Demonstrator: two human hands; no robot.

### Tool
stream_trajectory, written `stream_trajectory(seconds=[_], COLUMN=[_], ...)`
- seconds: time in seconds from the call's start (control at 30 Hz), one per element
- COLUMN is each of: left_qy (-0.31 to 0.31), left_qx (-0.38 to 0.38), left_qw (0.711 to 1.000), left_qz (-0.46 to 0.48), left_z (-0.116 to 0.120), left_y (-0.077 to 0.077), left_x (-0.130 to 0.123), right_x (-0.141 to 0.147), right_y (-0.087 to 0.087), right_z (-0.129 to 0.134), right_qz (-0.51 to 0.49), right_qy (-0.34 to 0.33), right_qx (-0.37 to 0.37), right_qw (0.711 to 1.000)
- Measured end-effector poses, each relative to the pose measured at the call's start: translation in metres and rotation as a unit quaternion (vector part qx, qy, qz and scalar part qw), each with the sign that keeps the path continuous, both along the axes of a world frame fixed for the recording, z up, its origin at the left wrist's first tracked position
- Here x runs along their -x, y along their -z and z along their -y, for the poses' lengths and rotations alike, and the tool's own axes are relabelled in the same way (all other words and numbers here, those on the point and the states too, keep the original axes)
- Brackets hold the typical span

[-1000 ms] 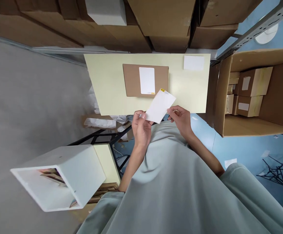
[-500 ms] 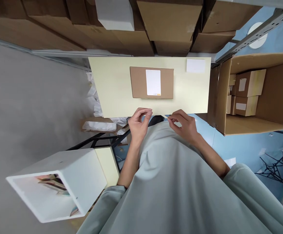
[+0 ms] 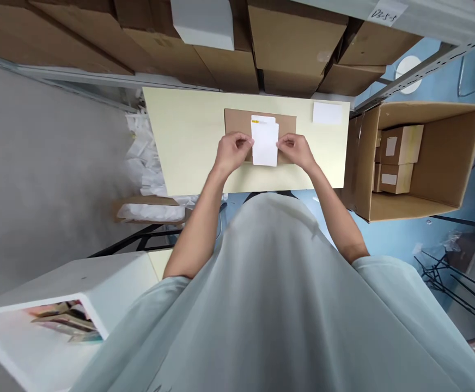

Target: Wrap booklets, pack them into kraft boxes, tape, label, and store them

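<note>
A flat brown cardboard box (image 3: 239, 121) lies on the pale yellow tabletop (image 3: 192, 141). Over its middle is a white paper label (image 3: 265, 147), with a small yellow mark at its top left. A stepped upper right corner suggests two sheets, one overlapping the other. My left hand (image 3: 232, 151) pinches the label's left edge between thumb and fingers. At the opposite edge, my right hand (image 3: 297, 149) grips it in the same way. Whether the held label touches the box, I cannot tell.
A white slip (image 3: 327, 113) lies at the table's back right corner. To the right, an open carton (image 3: 421, 204) holds several small boxes. Shelved cartons (image 3: 294, 41) line the back. A white bin (image 3: 115, 288) stands at lower left, and white packets (image 3: 145, 155) are left of the table.
Both hands have moved forward from the table's front edge to over the box. A white label is now held between them, covering the box's middle.
</note>
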State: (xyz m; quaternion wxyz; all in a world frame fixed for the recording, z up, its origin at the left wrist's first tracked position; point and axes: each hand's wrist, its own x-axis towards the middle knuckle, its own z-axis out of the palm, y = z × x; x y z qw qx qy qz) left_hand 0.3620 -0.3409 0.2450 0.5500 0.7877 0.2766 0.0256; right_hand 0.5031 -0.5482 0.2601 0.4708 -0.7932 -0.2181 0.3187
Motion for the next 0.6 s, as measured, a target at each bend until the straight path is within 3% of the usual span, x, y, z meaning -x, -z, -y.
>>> stream_trajectory(seconds=[0.1,0.2,0.43,0.6], left_qy=[-0.006,-0.017,-0.031,-0.036], left_qx=[-0.014,-0.005,0.019,0.034], left_qw=[1.000,1.000,0.999,0.999], left_qz=[-0.012,-0.011,0.008,0.003], left_z=[-0.009,-0.010,-0.011,-0.011], left_y=[0.024,0.035,0.045,0.046], left_x=[-0.019,-0.026,-0.028,-0.030], right_x=[-0.017,-0.024,-0.026,-0.025], right_y=[0.020,0.027,0.037,0.035], right_z=[-0.013,-0.016,-0.016,-0.019], right_qz=[-0.016,-0.026,-0.016,-0.003], right_qy=[0.002,-0.002,-0.004,-0.007], right_qx=[0.025,0.036,0.072,0.103], right_qw=[1.000,0.999,0.997,0.995])
